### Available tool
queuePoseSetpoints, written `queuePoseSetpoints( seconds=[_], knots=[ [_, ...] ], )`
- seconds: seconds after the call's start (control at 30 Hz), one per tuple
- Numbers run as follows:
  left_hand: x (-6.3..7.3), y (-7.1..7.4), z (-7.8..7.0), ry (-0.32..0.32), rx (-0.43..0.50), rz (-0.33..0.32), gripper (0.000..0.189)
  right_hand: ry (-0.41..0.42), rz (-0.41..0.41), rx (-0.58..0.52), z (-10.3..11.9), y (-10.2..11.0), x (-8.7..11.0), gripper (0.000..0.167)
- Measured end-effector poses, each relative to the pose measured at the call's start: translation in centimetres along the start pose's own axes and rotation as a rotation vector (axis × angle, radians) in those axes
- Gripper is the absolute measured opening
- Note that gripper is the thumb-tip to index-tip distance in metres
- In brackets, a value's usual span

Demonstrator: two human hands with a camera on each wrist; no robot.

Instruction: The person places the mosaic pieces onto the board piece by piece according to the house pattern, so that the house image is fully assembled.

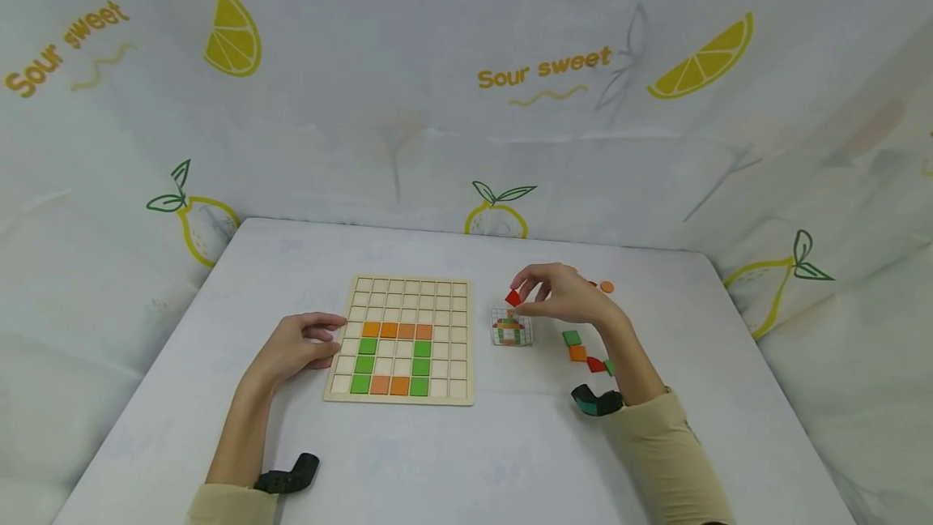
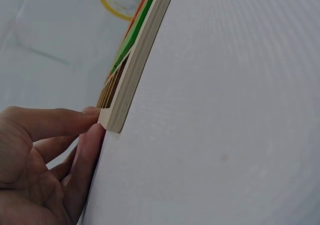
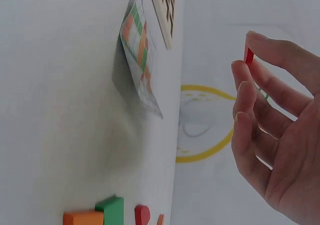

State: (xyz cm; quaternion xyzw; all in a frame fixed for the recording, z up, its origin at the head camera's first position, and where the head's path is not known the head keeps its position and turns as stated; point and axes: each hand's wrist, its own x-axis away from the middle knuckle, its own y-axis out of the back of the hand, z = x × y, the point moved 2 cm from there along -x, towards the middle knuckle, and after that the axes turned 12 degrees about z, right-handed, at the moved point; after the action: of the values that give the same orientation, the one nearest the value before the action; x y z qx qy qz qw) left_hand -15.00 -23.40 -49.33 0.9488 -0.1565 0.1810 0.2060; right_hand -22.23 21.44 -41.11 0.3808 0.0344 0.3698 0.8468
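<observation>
A wooden grid board (image 1: 398,364) lies on the table, with orange and green square tiles outlining a box in its cells. My left hand (image 1: 297,344) rests at its left side. In the left wrist view, thumb and fingertips touch the board's pale edge (image 2: 132,87), fingers loosely bent. To the right, my right hand (image 1: 560,292) pinches a small red tile (image 1: 513,297) between thumb and index finger. The right wrist view shows that tile (image 3: 249,53) edge-on, lifted off the table. Below it lies a pattern card (image 1: 512,327) with a coloured grid figure, its edge curling up.
Right of the card lie loose pieces: a green tile (image 1: 572,338), an orange tile (image 1: 577,353) and a red piece (image 1: 595,364). An orange disc (image 1: 607,287) sits farther back; more pieces are partly hidden by my right arm. A patterned curtain (image 1: 408,144) hangs behind the table.
</observation>
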Motion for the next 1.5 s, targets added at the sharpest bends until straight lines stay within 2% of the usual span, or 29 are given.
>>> queuePoseSetpoints(
  seconds=[0.5,0.93,1.23,1.5],
  knots=[
    [0.1,0.2,0.3,-0.014,-0.006,-0.003,0.051,0.043,0.141,-0.036,2.8,-3.6,-4.8,0.025],
    [0.0,0.2,0.2,-0.002,-0.001,0.003,0.050,0.102,0.273,-0.031,3.4,-6.3,-8.3,0.028],
    [-0.2,0.1,0.1,-0.010,0.005,0.003,0.051,0.075,0.314,-0.005,3.3,-7.1,-9.4,0.026],
    [-0.1,0.2,0.1,-0.009,0.011,0.005,0.052,0.084,0.324,-0.014,3.5,-7.2,-9.3,0.023]
  ],
)
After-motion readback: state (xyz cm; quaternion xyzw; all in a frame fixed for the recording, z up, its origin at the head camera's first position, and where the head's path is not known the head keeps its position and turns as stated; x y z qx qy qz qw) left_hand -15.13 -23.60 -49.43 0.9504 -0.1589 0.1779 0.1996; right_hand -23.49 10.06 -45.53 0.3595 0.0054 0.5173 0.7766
